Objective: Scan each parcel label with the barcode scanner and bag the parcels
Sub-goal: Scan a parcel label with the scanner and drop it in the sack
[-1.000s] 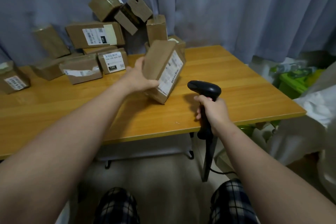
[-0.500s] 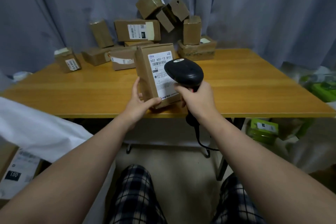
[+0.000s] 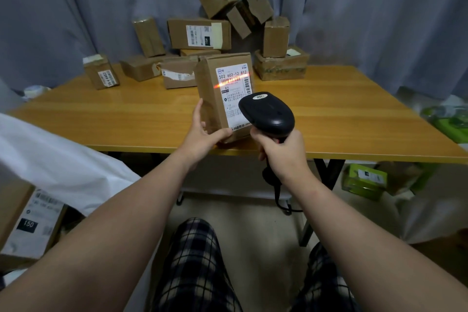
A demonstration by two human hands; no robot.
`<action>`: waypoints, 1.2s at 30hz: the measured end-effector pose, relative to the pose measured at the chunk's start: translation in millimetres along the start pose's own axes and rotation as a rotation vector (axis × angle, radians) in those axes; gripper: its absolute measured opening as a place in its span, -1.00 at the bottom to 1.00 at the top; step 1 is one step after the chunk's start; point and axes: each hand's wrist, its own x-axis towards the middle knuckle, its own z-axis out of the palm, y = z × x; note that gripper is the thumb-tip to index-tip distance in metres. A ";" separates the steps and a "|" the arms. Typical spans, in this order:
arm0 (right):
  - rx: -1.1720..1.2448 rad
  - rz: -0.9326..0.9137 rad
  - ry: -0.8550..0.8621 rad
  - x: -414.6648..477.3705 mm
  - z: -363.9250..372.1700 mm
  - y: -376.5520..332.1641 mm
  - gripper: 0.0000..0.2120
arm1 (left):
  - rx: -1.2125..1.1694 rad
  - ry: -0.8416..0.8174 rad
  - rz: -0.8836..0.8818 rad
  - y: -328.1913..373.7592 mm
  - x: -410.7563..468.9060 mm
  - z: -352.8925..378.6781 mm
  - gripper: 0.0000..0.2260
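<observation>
My left hand point(image 3: 202, 135) grips the lower left corner of a brown cardboard parcel point(image 3: 211, 94), which stands upright on the wooden table point(image 3: 354, 119) near its front edge. Its white label point(image 3: 233, 83) faces me, and an orange-red scan line runs across the barcode. My right hand point(image 3: 281, 152) holds the handle of the black barcode scanner point(image 3: 267, 113), whose head points at the label from just in front and covers the label's lower right part. A white bag point(image 3: 58, 162) lies at the left.
Several more brown parcels point(image 3: 200, 33) are piled at the back of the table against the grey curtain point(image 3: 379, 7). A labelled box point(image 3: 27, 223) sits on the floor at lower left. Green packages point(image 3: 364, 181) lie under and beside the table at right. The scanner's cable hangs below my right hand.
The parcel was turned upright with its label toward me and brought to the front edge. The scanner rose up to the label, and the orange-red scan line now lights the barcode.
</observation>
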 end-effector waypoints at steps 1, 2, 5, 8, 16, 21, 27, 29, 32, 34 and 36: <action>0.010 0.007 0.001 -1.2 -0.7 -0.5 -0.82 | 0.004 0.000 -0.003 -0.3 0.2 -0.2 -0.04; 0.022 0.014 0.002 -2.6 -1.7 -1.0 -0.83 | 0.008 0.001 -0.008 -0.7 0.4 -0.3 -0.04; 0.049 0.032 -0.008 -5.9 -2.6 -2.8 -0.82 | 0.018 0.004 -0.009 -0.2 0.0 -0.5 -0.04; 0.062 0.031 -0.016 -8.2 -1.9 -4.0 -0.81 | 0.016 0.000 -0.006 -0.8 -0.4 -0.8 -0.03; 0.076 0.049 -0.009 -11.5 -2.2 -1.9 -0.87 | 0.000 -0.006 0.008 0.3 -2.1 0.2 -0.05; 0.079 0.049 -0.012 -12.9 -2.6 -3.2 -0.77 | 0.010 -0.002 0.005 1.6 -2.2 -0.5 -0.06; 0.126 0.065 -0.004 -13.9 -4.0 -3.8 -0.81 | 0.016 -0.006 0.029 2.6 -7.2 3.0 0.01; 0.120 0.058 -0.010 -11.1 -6.9 -6.5 -0.78 | 0.014 -0.005 0.038 3.6 -11.9 5.4 0.04; 0.133 0.033 -0.011 -3.9 -10.7 -15.5 -0.79 | -0.050 0.027 0.079 4.5 -18.3 7.9 0.03; 0.162 0.013 -0.022 -0.5 -9.0 -22.7 -0.80 | -0.075 0.050 0.117 6.7 -26.2 5.1 0.00; 0.191 -0.005 -0.076 -2.1 -1.3 -31.8 -0.82 | -0.061 0.080 0.167 9.1 -40.0 -3.3 -0.03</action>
